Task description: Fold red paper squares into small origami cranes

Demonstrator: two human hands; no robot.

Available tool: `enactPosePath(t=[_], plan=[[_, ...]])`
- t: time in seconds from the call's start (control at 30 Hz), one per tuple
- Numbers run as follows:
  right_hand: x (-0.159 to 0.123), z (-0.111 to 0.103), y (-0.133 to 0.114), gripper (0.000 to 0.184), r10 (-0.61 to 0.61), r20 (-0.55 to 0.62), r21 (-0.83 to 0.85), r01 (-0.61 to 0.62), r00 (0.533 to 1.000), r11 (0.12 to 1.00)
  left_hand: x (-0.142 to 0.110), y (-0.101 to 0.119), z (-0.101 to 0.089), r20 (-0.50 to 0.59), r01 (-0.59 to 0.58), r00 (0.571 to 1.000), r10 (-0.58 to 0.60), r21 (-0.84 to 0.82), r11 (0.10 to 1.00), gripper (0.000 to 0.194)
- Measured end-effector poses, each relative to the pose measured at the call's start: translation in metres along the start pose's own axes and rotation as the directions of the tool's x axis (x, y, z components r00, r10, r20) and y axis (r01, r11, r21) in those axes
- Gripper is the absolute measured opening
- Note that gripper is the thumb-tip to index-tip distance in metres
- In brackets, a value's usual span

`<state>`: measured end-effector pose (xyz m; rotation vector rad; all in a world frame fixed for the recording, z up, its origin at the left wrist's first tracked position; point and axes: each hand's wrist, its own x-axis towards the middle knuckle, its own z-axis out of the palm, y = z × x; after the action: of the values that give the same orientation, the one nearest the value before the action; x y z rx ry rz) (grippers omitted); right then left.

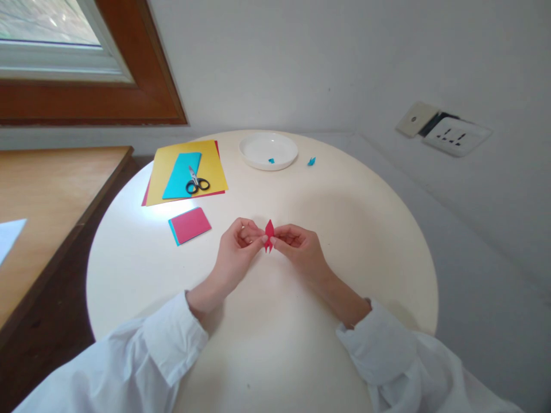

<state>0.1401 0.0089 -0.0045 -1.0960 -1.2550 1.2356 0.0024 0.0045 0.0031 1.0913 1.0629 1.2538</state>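
Note:
A small folded red paper (269, 229) is held up over the middle of the round table, pointed at its top and split into narrow points below. My left hand (239, 244) pinches its left side between thumb and fingers. On the opposite side, my right hand (301, 245) pinches it the same way, so the two thumbs nearly meet across the paper. Left of my left hand lies a stack of small paper pieces (192, 225), red on top with blue showing beneath.
Scissors (193, 182) rest on folded blue paper (174, 180), over yellow and red sheets (215, 166). A white plate (269, 143) at the back holds a blue scrap (271, 161). Right of it sits a small folded blue paper (311, 162). A wooden table (64, 189) stands left.

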Motion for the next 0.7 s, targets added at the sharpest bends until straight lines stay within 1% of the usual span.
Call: enactPosePath(t=[0.1, 0.23, 0.37, 0.5, 0.7], plan=[[0.0, -0.001, 0.0, 0.011, -0.011, -0.016, -0.026, 0.01, 1.0, 1.0, 0.001, -0.003, -0.001, 0.047, 0.043, 0.998, -0.042, -0.02, 0.999, 0.023], [0.0, -0.002, -0.001, 0.01, -0.008, -0.014, -0.02, 0.008, 1.0, 1.0, 0.001, -0.005, -0.003, 0.117, 0.073, 0.991, -0.07, -0.022, 0.997, 0.019], [0.0, -0.002, 0.0, 0.009, -0.002, -0.012, -0.001, 0.002, 1.0, 1.0, 0.0, -0.003, -0.004, 0.131, 0.085, 0.988, -0.087, 0.017, 0.996, 0.017], [0.0, 0.0, 0.0, 0.009, 0.012, -0.009, 0.008, -0.012, 1.0, 1.0, 0.0, 0.0, -0.003, 0.103, 0.059, 0.992, -0.068, 0.085, 0.995, 0.014], [0.001, 0.0, 0.0, 0.011, 0.044, 0.001, 0.015, -0.044, 0.999, 0.999, -0.001, 0.005, -0.001, 0.143, -0.025, 0.99, -0.004, 0.2, 0.979, 0.014]])
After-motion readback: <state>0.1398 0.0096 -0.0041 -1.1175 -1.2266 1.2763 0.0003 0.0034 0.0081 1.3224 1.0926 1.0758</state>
